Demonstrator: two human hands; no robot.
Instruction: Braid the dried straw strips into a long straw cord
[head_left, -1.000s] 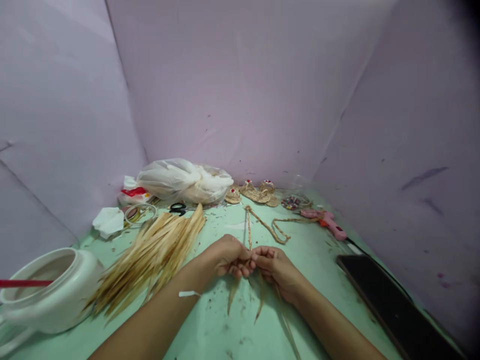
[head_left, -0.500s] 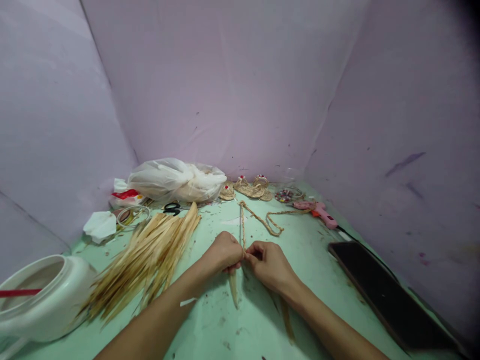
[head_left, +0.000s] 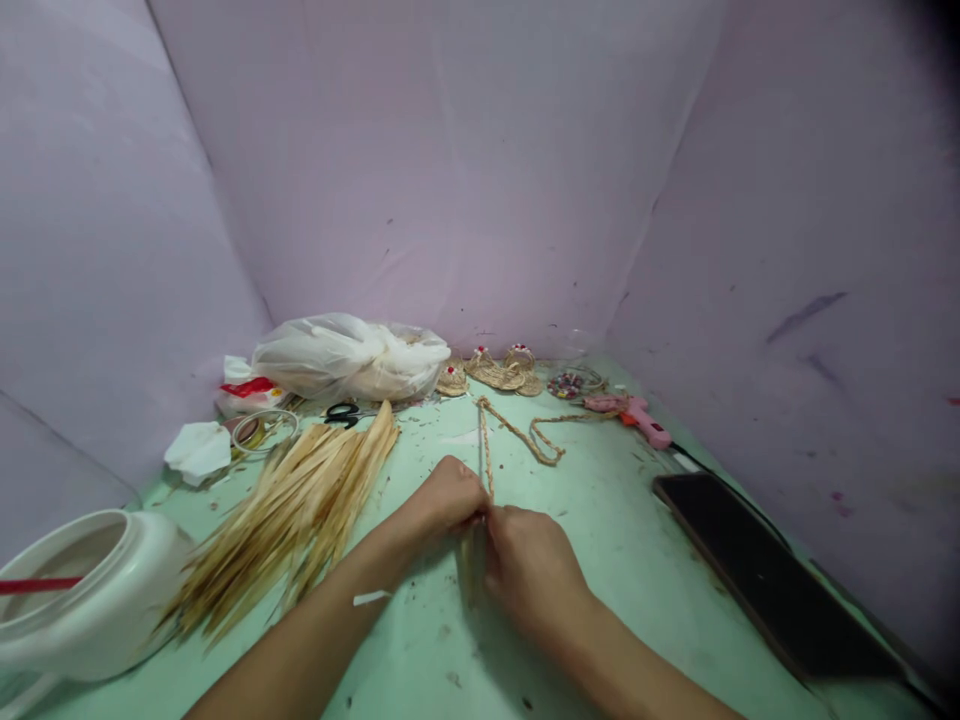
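Setting: pale lilac walls met in a corner across the upper frame, above a mint-green table [head_left: 637, 520] speckled with scraps
Left hand: the left hand [head_left: 444, 497] lay just left of centre, fingers pinched on the braided cord
Right hand: the right hand [head_left: 529, 570] lay at centre, knuckles up, closed on the loose straw strips [head_left: 469, 565] just below the left hand; the two hands touched
Braided cord: the braided cord [head_left: 517, 432] ran from the hands toward the upper centre, then looped rightward on the table
Straw bundle: a fanned straw bundle [head_left: 300, 505] lay left of the hands, apart from them
Jar: a white jar [head_left: 97, 600] on its side, lower left
Far edge, left to right: a crumpled tissue [head_left: 197, 448], a tape ring [head_left: 264, 428], black scissors [head_left: 343, 412], a plastic bag [head_left: 349, 358], small woven sandals [head_left: 499, 370], a bead dish [head_left: 566, 383], a pink glue gun [head_left: 634, 415]
Right side: a dark flat slab [head_left: 765, 570] along the wall
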